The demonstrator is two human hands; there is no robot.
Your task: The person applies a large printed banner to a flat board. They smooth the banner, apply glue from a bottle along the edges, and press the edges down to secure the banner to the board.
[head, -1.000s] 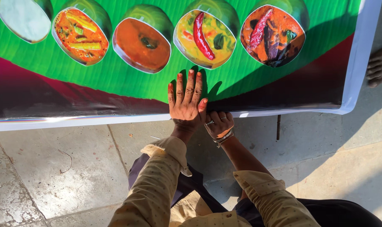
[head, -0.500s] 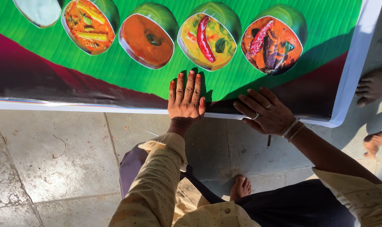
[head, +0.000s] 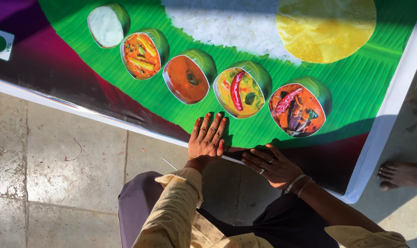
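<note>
While the banner (head: 126,87) lies flat on the stone floor (head: 57,183), both hands press on its near edge. The left hand (head: 207,140) is spread flat, fingers splayed wide and pointing far, palm down on the green leaf print just below the row of pictured curry bowls (head: 238,92); it grips nothing. The right hand (head: 272,165) sits just to its right, also flat and open, fingers angled left over the dark maroon band, a ring on one finger and bangles (head: 300,183) at the wrist. The two hands are close but not touching. Beige sleeves (head: 171,216) cover both arms. Pictured rice (head: 227,27) and a yellow flatbread (head: 325,27) fill the far part. At the right, beyond the banner's white border, another person's bare foot (head: 401,174) stands on the floor.
</note>
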